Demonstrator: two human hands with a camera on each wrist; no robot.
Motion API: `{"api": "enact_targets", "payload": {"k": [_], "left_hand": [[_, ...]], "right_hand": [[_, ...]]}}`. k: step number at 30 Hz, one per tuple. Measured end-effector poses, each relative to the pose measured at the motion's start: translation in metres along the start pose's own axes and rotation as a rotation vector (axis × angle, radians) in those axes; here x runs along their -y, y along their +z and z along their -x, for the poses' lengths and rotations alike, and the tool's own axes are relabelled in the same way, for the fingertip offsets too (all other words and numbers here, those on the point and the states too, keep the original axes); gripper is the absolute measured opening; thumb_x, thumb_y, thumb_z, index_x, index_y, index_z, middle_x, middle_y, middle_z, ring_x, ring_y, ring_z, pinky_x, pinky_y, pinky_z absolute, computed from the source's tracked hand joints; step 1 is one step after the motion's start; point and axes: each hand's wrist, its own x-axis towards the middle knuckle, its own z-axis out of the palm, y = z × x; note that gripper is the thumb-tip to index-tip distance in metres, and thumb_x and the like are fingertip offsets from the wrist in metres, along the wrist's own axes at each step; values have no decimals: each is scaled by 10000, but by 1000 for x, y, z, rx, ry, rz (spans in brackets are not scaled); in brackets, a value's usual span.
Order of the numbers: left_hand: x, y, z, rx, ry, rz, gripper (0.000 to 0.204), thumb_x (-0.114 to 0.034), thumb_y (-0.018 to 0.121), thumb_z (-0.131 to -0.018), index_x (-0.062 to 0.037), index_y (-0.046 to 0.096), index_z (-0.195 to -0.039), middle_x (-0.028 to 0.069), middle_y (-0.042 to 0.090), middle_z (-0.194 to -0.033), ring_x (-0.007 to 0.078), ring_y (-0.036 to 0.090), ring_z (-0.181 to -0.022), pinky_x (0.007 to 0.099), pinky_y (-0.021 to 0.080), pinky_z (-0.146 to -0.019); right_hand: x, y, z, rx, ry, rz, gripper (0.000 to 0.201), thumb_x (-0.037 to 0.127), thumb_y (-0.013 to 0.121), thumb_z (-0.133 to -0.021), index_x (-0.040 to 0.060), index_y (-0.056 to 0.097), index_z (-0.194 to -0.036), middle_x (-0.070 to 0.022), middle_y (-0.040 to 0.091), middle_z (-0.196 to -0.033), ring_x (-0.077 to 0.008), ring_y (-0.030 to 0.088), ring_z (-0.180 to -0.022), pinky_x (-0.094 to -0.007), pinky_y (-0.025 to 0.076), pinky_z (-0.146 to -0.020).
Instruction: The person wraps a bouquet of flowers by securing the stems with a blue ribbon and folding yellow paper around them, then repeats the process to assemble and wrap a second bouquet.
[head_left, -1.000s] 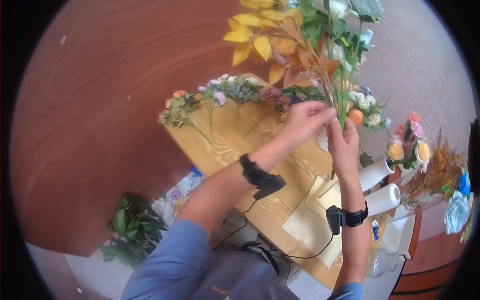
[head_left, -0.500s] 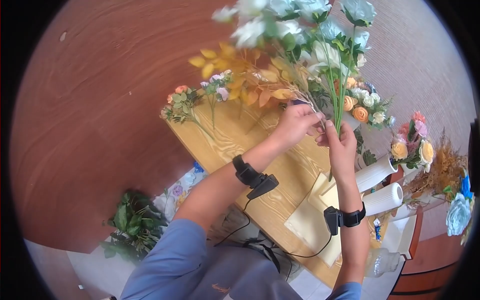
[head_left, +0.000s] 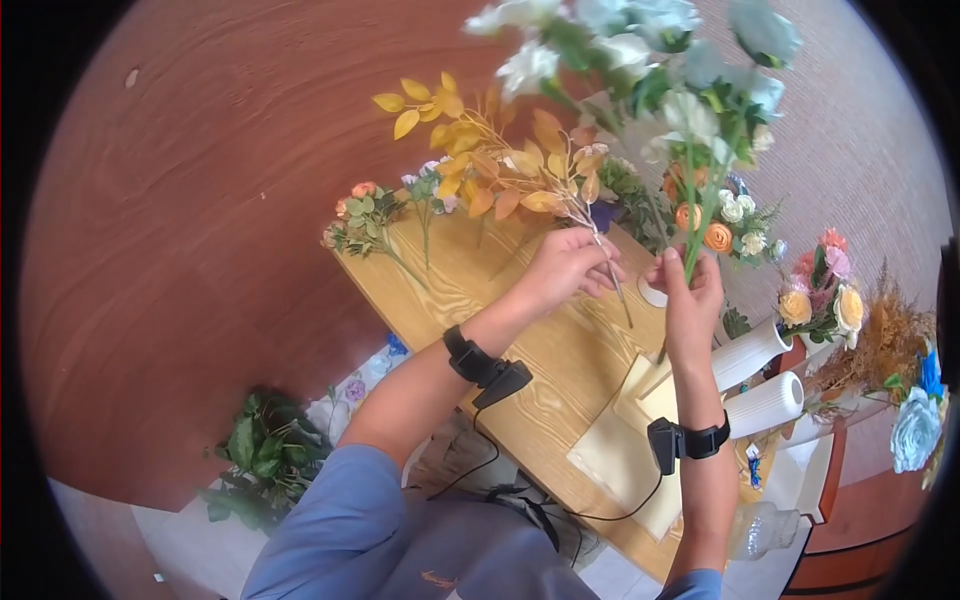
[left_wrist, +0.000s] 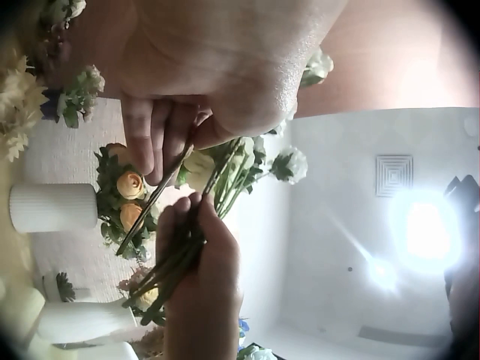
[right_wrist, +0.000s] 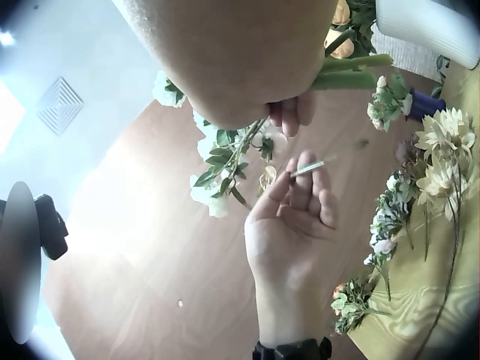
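Note:
In the head view my left hand (head_left: pixel 565 268) pinches the thin brown stem of an artificial branch with yellow and orange leaves (head_left: pixel 490 165). Its stem end points down over the table. Just to the right, my right hand (head_left: pixel 692 300) grips the green stems (head_left: pixel 697 230) of a bunch of white and pale blue artificial flowers (head_left: pixel 685 110). The bunch fans upward, its heads slightly blurred. In the left wrist view the branch stem (left_wrist: pixel 154 199) slants from the left fingers, apart from the cluster of stems (left_wrist: pixel 169 274) in the right fist.
The wooden table (head_left: pixel 470 290) bears small flower sprigs (head_left: pixel 370 215) along its far left edge and cream paper (head_left: pixel 615 455) in front. White ribbed vases (head_left: pixel 765 403) lie at the right, near a glass jar (head_left: pixel 765 530). Green foliage (head_left: pixel 265 450) is at the lower left.
The left hand has drawn the yellow-leaved branch left and down, out of the bunch. The right hand keeps its grip on the flowers, whose heads have swung to the right.

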Motion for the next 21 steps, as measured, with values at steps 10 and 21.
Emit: {"api": "enact_targets", "payload": {"k": [10,21], "left_hand": [[-14,-120,37,-230,-129,-538,193,-176,529,-934,-35,615,-834,45,631,-652,76,540,-517,237,421,-461],[34,-160,80,-281,-166,-1402,247,-181,554,-815,44,649,-780,276,615,-790,432,606,-786,481,482,-732]], "right_hand": [[27,-24,-1,-66,-35,7,213,132,575,-946,-30,519,-1072,-82,625,-866,-86,575,-622,-216,463,-524],[19,-31,7,-15,9,-61,186,137,576,-946,-10,505,-1034,-83,618,-849,-87,565,-601,-207,451,-491]]}}
